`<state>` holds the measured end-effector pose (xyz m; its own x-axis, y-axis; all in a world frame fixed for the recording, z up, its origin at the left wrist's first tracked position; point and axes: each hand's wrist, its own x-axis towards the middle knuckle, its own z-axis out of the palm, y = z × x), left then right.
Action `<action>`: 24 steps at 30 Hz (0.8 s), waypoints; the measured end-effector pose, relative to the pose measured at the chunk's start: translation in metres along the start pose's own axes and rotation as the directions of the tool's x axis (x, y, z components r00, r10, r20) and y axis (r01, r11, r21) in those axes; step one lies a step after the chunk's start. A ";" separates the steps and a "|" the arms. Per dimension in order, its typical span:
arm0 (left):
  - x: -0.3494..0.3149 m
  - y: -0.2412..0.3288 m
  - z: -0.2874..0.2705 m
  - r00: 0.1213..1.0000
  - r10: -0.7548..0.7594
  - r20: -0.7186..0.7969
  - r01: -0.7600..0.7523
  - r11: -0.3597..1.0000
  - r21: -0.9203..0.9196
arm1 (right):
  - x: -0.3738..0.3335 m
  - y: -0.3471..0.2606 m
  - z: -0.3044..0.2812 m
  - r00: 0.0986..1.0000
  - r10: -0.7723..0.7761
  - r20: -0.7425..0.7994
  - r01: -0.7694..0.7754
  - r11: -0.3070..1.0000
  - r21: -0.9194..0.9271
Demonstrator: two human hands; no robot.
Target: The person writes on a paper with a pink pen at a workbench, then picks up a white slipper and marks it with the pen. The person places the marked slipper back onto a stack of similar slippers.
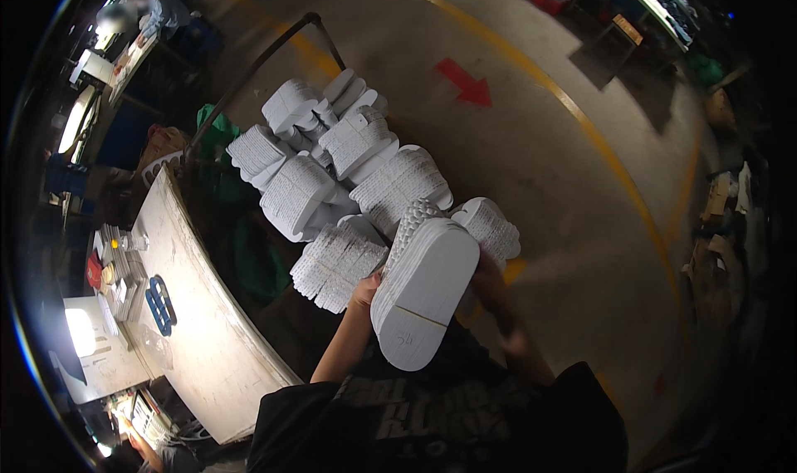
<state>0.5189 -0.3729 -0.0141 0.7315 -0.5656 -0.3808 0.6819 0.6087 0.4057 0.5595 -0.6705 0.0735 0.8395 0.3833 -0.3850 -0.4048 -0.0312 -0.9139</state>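
Observation:
Close to my body I hold up a thick stack of white insoles (pixel 427 290), rounded at both ends, with a thin band around it and a handwritten mark on the top piece. My left hand (pixel 366 289) grips its left side; the fingertips are hidden behind the stack. On the other side, my right hand (pixel 486 267) is at the upper right edge, dark in shadow and mostly hidden. Just beyond, several banded bundles of white insoles (pixel 295 195) lie piled on a cart, their layered edges showing. One bundle (pixel 336 261) is right beside my left hand.
A dark cart handle (pixel 266 58) rises at the far end of the pile. To the left stands a pale worktable (pixel 195 294) with blue sole-shaped pieces (pixel 160 305) on it. The floor has yellow lines and a red arrow (pixel 465 83). A person (pixel 162 12) sits at the far left.

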 end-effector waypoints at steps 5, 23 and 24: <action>0.030 -0.003 0.003 0.990 0.084 -0.116 -0.091 0.994 -0.060 | -0.026 -0.027 -0.039 0.987 0.124 0.102 -0.159 0.848 0.506; 0.111 0.244 0.059 0.852 0.321 -0.413 0.515 -0.373 0.771 | 0.144 0.048 0.001 0.944 0.320 0.085 -0.318 0.948 -0.031; 0.117 0.229 0.050 0.821 0.363 -0.441 0.570 -0.460 0.681 | 0.138 0.061 -0.004 0.945 0.299 0.134 -0.316 0.939 0.132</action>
<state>0.7604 -0.3272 0.0758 0.8467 0.0023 -0.5320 0.1046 -0.9812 0.1621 0.6520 -0.6233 -0.0355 0.6236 0.4761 -0.6201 -0.6937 -0.0288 -0.7197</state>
